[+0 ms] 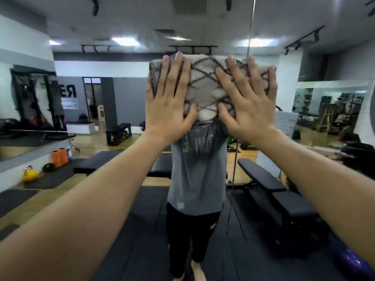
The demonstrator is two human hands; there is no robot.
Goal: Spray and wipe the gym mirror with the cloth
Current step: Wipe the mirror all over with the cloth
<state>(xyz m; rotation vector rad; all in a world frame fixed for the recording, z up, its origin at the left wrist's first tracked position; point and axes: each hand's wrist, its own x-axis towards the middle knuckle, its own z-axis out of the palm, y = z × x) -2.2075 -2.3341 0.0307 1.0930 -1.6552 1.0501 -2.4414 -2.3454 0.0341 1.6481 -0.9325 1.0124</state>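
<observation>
Cloth [205, 92], a beige folded piece with a dark diamond pattern, is flattened against the mirror [125, 94] at about head height, directly ahead. Both hands press it there with straight, spread fingers, holding nothing in a curl. Left hand [168, 104] covers the cloth's left part, its fingertips reaching the top edge and its thumb lying across the lower middle. Right hand [245, 106] covers the right part, thumb likewise angled inward, so the two thumbs nearly meet over the cloth's lower edge. Both bare forearms stretch forward from the lower corners. Below the cloth the glass reflects a person in a grey shirt [197, 173] and black trousers, dark floor mats, a black weight bench [269, 185], orange foam rollers [59, 156] and a yellow kettlebell [29, 174].
</observation>
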